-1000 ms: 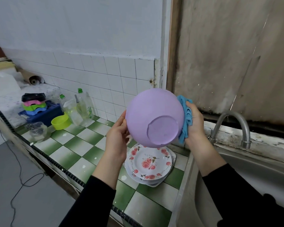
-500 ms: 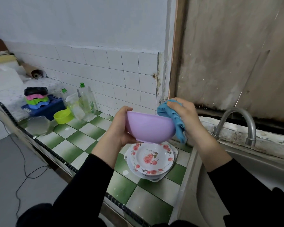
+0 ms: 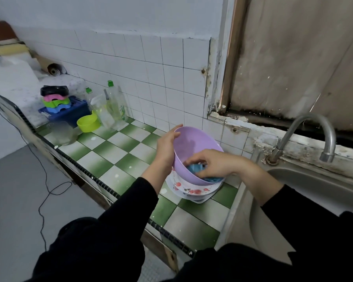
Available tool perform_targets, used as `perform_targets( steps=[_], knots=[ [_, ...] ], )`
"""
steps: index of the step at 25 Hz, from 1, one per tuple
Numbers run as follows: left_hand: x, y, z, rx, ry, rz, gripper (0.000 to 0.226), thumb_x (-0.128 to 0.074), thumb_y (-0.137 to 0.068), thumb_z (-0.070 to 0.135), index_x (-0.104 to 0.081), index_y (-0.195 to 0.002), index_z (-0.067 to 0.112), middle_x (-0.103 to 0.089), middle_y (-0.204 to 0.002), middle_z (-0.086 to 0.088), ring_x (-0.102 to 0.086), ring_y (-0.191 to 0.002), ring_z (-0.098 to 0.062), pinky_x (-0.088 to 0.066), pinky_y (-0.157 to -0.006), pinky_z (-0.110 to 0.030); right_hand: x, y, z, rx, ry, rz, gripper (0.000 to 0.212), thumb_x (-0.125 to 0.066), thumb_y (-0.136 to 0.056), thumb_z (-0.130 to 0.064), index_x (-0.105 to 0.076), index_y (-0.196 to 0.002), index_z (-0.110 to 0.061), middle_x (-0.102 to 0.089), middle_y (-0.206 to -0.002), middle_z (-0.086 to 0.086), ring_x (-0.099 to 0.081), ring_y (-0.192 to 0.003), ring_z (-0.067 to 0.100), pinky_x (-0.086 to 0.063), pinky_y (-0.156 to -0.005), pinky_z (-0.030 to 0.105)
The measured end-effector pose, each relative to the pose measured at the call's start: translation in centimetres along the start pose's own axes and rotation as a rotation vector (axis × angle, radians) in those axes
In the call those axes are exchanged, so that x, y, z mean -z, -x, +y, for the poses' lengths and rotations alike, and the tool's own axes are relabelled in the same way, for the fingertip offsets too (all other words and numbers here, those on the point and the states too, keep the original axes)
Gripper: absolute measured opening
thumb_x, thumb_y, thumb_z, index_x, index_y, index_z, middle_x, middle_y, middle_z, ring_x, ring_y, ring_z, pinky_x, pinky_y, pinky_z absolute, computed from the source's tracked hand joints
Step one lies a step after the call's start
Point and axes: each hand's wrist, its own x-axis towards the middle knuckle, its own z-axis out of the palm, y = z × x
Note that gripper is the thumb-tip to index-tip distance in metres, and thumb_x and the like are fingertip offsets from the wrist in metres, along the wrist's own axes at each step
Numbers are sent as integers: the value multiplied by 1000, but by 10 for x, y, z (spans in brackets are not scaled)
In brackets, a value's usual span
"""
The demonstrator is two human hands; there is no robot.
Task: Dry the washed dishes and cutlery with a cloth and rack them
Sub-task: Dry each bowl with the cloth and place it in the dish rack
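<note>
Head view, looking down at a green-and-white tiled counter [image 3: 118,153] with a steel sink [image 3: 314,190] and tap [image 3: 306,127] on my right.

My left hand [image 3: 167,149] grips a purple bowl [image 3: 192,143]. The palm lies against its outer wall and the fingertips hook over the far rim. The bowl is tilted, mouth up and toward me, close over a stack of flowered plates [image 3: 192,190] beside the sink. I cannot tell whether it touches them.

My right hand [image 3: 218,163] reaches inside the bowl, fingers curled and pressing a blue cloth [image 3: 194,167] against the bottom. Part of the cloth shows under my fingers, and a bit more near the lower rim.

I judge that I am at the drying step, wiping the inside of this bowl. The plates below look as if they are waiting their turn.

Next I would sweep the cloth round the inner wall up to the rim, turning the bowl with my left hand. My grip needs to stay firm, since wet plastic can slip.

Then the bowl needs racking. A blue crate [image 3: 73,112] with coloured pieces stacked on it sits well away at the far left of the counter, past a green bowl [image 3: 88,123]. It may be the rack, but I am not sure.
</note>
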Motion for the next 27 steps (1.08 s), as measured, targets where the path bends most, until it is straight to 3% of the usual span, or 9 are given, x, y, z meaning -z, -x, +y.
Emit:
perform_targets(
  steps=[3, 6, 8, 11, 13, 17, 20, 23, 27],
  knots=[
    [-3, 7, -7, -29, 6, -53, 35, -51, -82, 12, -70, -110, 20, -67, -114, -8, -60, -101, -23, -50, -84, -30, -6, -3, 14, -234, 136, 375, 44, -67, -86, -11, -63, -125, -31, -60, -126, 1, -55, -111, 21, -40, -87, 24],
    [-13, 11, -15, -48, 14, -66, 40, -54, -72, 18, -72, -108, 19, -69, -114, -8, -62, -107, -24, -50, -95, -32, -24, -14, 9, -249, -337, 768, 41, -71, -85, -11, -64, -124, -23, -65, -119, 1, -58, -113, 20, -41, -92, 21],
    [-14, 9, -19, -81, 48, 5, 35, -55, -72, 19, -75, -99, 23, -70, -111, -7, -62, -110, -27, -49, -99, -38, -30, -12, -3, -74, -695, 538, 45, -69, -85, 0, -61, -124, -20, -64, -116, -3, -59, -111, 12, -44, -97, 19],
    [1, 1, -17, -24, 105, 42, 33, -56, -66, 25, -77, -92, 26, -69, -118, -8, -58, -119, -31, -44, -105, -48, -15, 3, -1, 65, -237, 121, 45, -72, -81, -2, -65, -115, -31, -67, -111, -9, -60, -103, 8, -44, -91, 13],
    [5, 2, -18, -1, 119, -5, 35, -57, -67, 24, -77, -96, 23, -69, -118, -10, -59, -118, -31, -44, -105, -46, -2, 1, 16, -19, 173, 159, 42, -74, -78, -10, -68, -113, -32, -66, -106, -12, -58, -97, 7, -41, -83, 12],
    [-14, 21, -28, -136, 4, -79, 33, -50, -86, 1, -67, -115, 1, -72, -96, -1, -66, -89, -9, -51, -85, -23, -17, -11, 11, -205, -56, 642, 43, -77, -75, -13, -68, -115, -26, -69, -114, 1, -61, -109, 21, -46, -96, 28],
    [-8, 19, -27, -166, 17, -22, 29, -48, -89, 0, -69, -109, 7, -71, -103, -5, -63, -96, -15, -50, -96, -34, -37, -4, -4, -48, -516, 449, 47, -75, -76, -3, -66, -119, -22, -68, -111, -4, -62, -107, 14, -47, -102, 28],
    [9, 15, -21, -56, 156, -12, 24, -56, -83, 17, -71, -101, 15, -67, -109, -12, -61, -99, -27, -46, -99, -45, -23, 19, -7, 55, -155, 105, 40, -73, -78, -1, -70, -108, -28, -67, -103, -10, -58, -100, 5, -43, -90, 12],
    [5, 27, -25, -46, 189, -96, 34, -56, -79, 20, -67, -110, 8, -65, -111, -15, -61, -102, -31, -46, -94, -39, -7, 16, 1, -164, 194, 401, 40, -79, -76, -17, -70, -113, -30, -67, -109, -2, -58, -103, 17, -47, -90, 27]
  ],
)
